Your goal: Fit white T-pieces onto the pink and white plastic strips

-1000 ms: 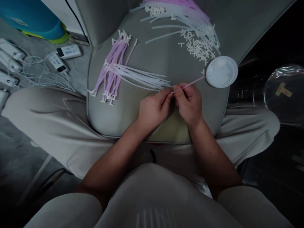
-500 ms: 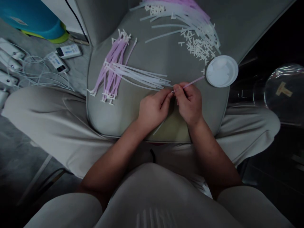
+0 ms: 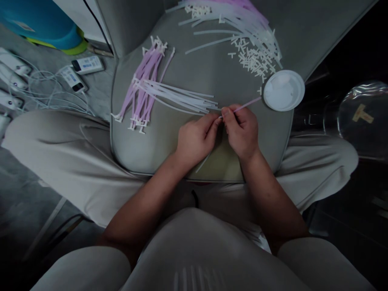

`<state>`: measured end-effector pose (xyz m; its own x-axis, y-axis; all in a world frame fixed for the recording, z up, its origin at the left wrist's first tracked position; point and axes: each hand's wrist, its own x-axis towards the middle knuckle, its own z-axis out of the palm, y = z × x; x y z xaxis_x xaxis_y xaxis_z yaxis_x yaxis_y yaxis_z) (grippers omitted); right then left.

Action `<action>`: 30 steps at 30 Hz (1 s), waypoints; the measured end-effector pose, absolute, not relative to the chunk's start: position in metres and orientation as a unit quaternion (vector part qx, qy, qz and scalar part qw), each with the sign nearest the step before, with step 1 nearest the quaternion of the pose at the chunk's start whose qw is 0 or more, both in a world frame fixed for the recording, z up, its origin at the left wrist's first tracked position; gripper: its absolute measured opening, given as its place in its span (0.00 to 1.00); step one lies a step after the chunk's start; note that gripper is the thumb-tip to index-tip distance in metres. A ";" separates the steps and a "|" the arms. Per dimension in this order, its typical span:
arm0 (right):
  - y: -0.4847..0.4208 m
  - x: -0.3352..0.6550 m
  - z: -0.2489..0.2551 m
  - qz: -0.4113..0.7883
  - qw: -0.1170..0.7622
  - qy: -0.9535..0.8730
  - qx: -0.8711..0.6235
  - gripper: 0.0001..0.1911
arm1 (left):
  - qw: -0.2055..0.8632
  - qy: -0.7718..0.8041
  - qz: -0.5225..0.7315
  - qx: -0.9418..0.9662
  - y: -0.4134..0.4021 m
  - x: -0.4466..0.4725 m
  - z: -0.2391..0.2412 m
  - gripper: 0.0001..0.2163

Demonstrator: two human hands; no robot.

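Observation:
Above the seat's front part my two hands meet, fingertips nearly touching. My right hand [image 3: 242, 131] is closed in a pinch on a thin pink tube [image 3: 250, 103], whose far end points toward the white bowl [image 3: 283, 91]. My left hand [image 3: 196, 136] is pinched too, around a small white end at its fingertips. From beneath that hand a thin white tube [image 3: 202, 163] slants down to the seat edge; its join with the pinched end is hidden. Just beyond my left hand lie several loose white tubes [image 3: 182, 98], overlapping a bundle of pink tubes [image 3: 147, 81] with white T-shaped ends.
The grey chair seat [image 3: 136, 151] lies between my knees. At its back are a heap of small white T connectors [image 3: 254, 58] and a curved pile of clear and pink tubes [image 3: 257, 30]. White power adapters [image 3: 87, 64] with tangled cables cover the floor at left. A clear stool [image 3: 363, 117] stands at right.

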<state>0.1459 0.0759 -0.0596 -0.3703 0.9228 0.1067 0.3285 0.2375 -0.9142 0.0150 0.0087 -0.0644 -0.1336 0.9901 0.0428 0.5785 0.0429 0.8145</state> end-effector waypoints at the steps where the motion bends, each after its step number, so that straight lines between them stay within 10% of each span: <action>1: 0.076 0.146 -0.060 0.429 0.345 -0.708 -0.441 0.26 | 0.284 0.663 0.353 0.595 0.009 0.015 -0.064 0.29; 30: 0.079 0.147 -0.061 0.470 0.352 -0.690 -0.424 0.27 | 0.290 0.650 0.368 0.598 0.009 0.015 -0.065 0.26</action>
